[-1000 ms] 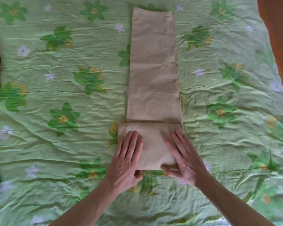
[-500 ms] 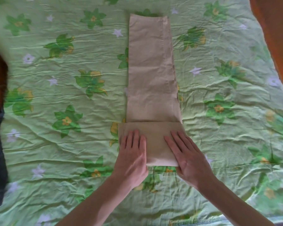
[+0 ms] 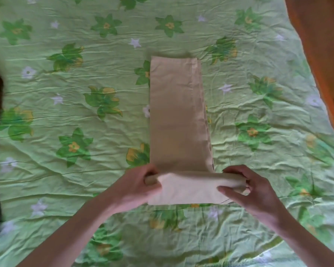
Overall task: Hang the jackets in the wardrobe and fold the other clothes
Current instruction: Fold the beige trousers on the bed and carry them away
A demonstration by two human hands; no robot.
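My left hand (image 3: 135, 186) and right hand (image 3: 247, 189) each grip one end of the near fold of the tan trousers (image 3: 178, 116). They lie as a long, smooth strip running away from me across the green flowered bedsheet (image 3: 66, 170).
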